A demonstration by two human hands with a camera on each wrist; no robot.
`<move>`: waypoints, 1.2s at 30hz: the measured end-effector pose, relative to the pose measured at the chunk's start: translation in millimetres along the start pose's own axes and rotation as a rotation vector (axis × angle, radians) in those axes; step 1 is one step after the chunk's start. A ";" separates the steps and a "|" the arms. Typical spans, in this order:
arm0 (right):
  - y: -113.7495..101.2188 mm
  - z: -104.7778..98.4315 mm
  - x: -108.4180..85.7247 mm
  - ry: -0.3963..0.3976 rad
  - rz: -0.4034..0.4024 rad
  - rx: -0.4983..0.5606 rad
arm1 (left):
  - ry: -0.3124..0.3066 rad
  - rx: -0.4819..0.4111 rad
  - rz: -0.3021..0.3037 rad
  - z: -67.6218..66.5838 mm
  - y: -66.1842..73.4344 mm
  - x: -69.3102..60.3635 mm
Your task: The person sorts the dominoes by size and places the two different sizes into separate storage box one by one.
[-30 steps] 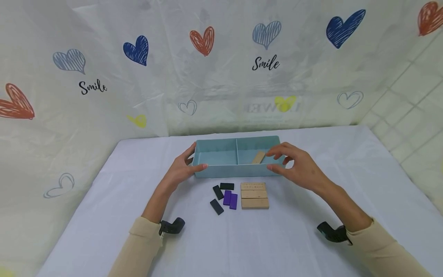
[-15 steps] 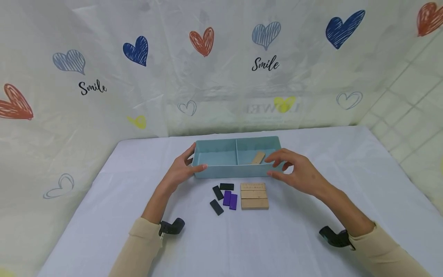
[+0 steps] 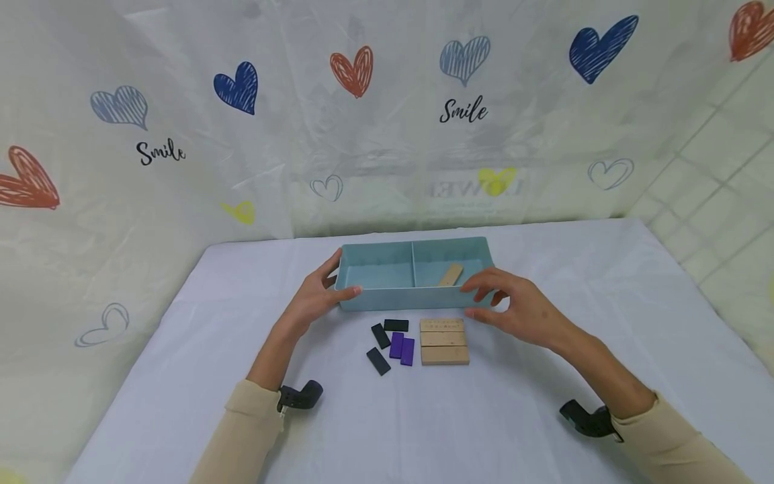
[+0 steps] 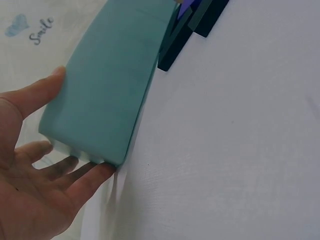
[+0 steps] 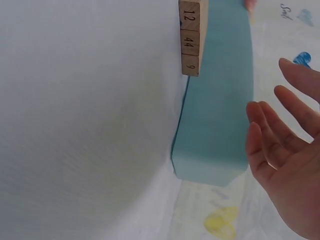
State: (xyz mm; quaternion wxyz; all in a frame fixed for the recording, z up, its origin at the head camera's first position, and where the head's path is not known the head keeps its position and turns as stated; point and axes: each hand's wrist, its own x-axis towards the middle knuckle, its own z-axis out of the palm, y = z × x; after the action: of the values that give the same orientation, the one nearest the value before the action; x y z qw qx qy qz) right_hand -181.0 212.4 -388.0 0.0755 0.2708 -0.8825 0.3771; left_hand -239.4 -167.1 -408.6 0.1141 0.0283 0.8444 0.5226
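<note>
My left hand (image 3: 311,296) grips the left end of a light blue two-compartment box (image 3: 387,300). Its thumb lies on the front rim, and its fingers reach along the end wall (image 4: 75,145). At the box's front right corner, my right hand (image 3: 520,308) hovers with bent, parted fingers and nothing between them. A wooden block (image 3: 451,274) lies slanted inside the right compartment. Three wooden blocks (image 3: 444,343) stand side by side in front of the box; their ends (image 5: 190,40) read 12, 44 and 9.
Left of the wooden blocks lie three black blocks (image 3: 379,361) and two purple blocks (image 3: 408,352). A white cloth (image 3: 484,430) covers the table. Behind it hangs a curtain (image 3: 387,148) printed with hearts. Each wrist carries a black camera (image 3: 301,395).
My right hand has drawn back toward me, from over the right compartment to the front rim. The left hand, the box and the blocks have stayed in place.
</note>
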 end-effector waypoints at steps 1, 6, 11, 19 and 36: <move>-0.1 0.5 -0.2 -0.007 0.004 0.000 | -0.001 -0.001 0.001 0.1 0.0 0.1; 0.9 2.6 -1.9 -0.039 0.019 0.002 | 0.001 -0.002 0.003 0.3 0.1 0.3; 1.0 4.8 -4.3 -0.085 0.042 0.015 | 0.004 0.004 -0.005 0.4 -0.3 -0.2; 0.8 8.5 -7.6 -0.161 0.063 0.035 | 0.010 0.013 -0.009 1.0 0.2 0.2; 6.6 14.8 -9.0 -0.278 0.120 0.070 | 0.000 0.000 0.003 0.3 -1.3 0.8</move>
State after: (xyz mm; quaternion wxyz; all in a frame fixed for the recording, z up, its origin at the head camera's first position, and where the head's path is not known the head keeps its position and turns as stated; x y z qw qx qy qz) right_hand -175.9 209.4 -405.6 -0.0796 0.2697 -0.8853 0.3704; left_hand -240.0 -167.3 -410.0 0.1132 0.0296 0.8443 0.5229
